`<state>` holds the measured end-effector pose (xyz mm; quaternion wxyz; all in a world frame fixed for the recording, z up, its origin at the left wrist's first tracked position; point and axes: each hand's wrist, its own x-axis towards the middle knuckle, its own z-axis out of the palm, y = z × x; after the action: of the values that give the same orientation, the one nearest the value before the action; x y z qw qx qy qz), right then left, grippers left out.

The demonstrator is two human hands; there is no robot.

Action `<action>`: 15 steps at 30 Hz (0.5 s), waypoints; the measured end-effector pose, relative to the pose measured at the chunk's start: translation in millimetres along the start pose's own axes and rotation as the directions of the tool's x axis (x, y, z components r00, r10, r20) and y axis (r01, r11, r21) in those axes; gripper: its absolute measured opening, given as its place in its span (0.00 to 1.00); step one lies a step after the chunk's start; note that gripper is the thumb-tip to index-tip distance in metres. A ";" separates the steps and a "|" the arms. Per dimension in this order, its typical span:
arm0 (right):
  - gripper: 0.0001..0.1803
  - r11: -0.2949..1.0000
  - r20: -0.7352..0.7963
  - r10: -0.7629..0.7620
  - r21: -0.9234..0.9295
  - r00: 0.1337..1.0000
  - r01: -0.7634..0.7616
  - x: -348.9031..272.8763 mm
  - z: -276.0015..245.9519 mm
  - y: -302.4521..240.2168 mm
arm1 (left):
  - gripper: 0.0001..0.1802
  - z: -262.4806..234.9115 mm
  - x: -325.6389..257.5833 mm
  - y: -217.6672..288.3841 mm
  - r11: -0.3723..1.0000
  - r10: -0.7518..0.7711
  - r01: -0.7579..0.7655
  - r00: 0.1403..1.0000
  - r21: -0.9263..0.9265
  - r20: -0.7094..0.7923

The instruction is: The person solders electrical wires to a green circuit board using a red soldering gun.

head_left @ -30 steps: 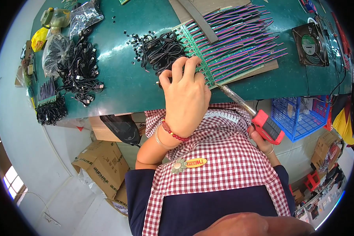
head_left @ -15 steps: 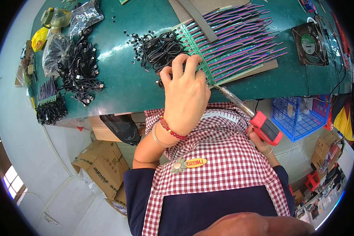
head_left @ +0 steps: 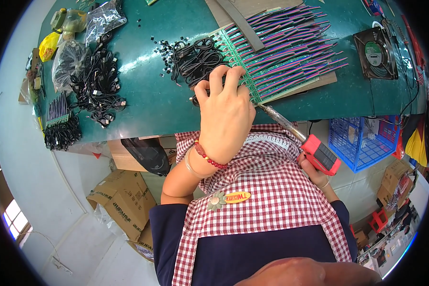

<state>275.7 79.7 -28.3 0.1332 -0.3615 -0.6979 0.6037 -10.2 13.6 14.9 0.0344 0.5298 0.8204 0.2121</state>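
My left hand point(head_left: 226, 112) is bent over the near end of a strip of green circuit boards point(head_left: 247, 71). Its fingers are curled in, and whatever the fingertips pinch is hidden beneath them. In my right hand point(head_left: 313, 174) is a soldering iron point(head_left: 321, 155) with a red and black handle. The iron's metal shaft points up and left, its tip at the nearest board beside my left fingers. Rows of thin multicoloured wires point(head_left: 291, 59) run rightward from the boards. Coiled black cables point(head_left: 198, 57) lie against the boards' left side.
A grey metal bar point(head_left: 243, 26) lies across the wires. Small black connectors point(head_left: 164, 59) are scattered left of the cables. Farther left sit a black cable heap point(head_left: 97, 83) and plastic bags point(head_left: 105, 21). A fan point(head_left: 375, 53) lies at the right, above a blue crate point(head_left: 362, 143) below the table.
The soldering iron has shifted very slightly left, its tip still by the nearest board. My left hand stays in place.
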 end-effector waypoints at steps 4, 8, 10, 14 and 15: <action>0.07 0.999 -0.014 0.011 0.031 1.000 -0.010 -2.9 -2.1 -2.4 | 0.04 -0.4 -0.5 0.4 1.000 0.002 -0.002 1.000 -0.006 0.005; 0.07 1.000 0.015 0.008 0.018 1.000 -0.008 -4.4 -6.8 4.5 | 0.04 -1.5 -1.0 0.7 1.000 -0.002 0.002 1.000 0.002 0.007; 0.07 1.000 0.016 0.003 -0.005 1.000 -0.003 -1.7 -3.6 0.3 | 0.04 -1.2 -0.5 0.8 1.000 0.000 0.000 1.000 0.002 0.009; 0.07 0.996 0.040 0.001 -0.093 0.999 0.003 1.3 -4.0 -1.0 | 0.04 0.1 -0.3 0.1 1.000 -0.005 0.005 1.000 0.006 0.005; 0.07 0.996 0.040 0.001 -0.093 0.999 0.003 0.7 -4.3 -0.7 | 0.04 0.4 0.0 0.4 1.000 -0.006 0.006 1.000 0.011 0.005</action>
<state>277.7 83.3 -26.8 0.1027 -0.3548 -0.7280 0.5776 -9.7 13.9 14.7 0.0343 0.5282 0.8230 0.2062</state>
